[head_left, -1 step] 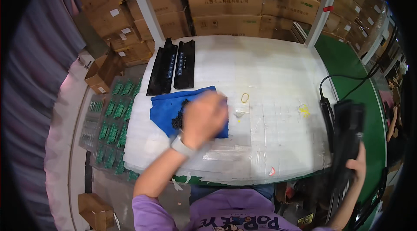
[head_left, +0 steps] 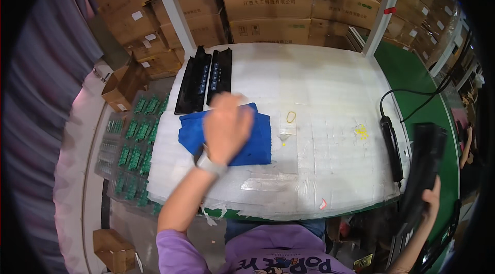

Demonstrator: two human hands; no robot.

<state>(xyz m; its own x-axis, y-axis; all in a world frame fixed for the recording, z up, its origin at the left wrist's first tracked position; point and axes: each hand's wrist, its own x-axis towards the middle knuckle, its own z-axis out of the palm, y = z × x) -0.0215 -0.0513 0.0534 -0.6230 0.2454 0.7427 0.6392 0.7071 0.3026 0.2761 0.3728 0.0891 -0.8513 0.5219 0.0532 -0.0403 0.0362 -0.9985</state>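
- off the desk's left edge, trays of green circuit boards lie low on the floor side, well apart from both hands.
- at the far left corner of the desk, two long black housings lie side by side, running toward the far edge.
- the blue cloth lies flat near the front left part of the desk, just this side of the housings.
- the left hand hangs over the cloth, back of hand up, fingers curled downward; whether they pinch the cloth or only rest on it cannot be told from here.
- judgement: to handle the cloth well, press it with a flat palm so it stays spread and does not bunch toward the housings.
- a small yellow rubber band lies right of the cloth, near mid-desk.
- a black power strip runs along the right edge.
- the right hand, off the front right corner, is wrapped around the lower end of another black housing, held upright.
- judgement: bring it in flat, clear of the power strip's cord.
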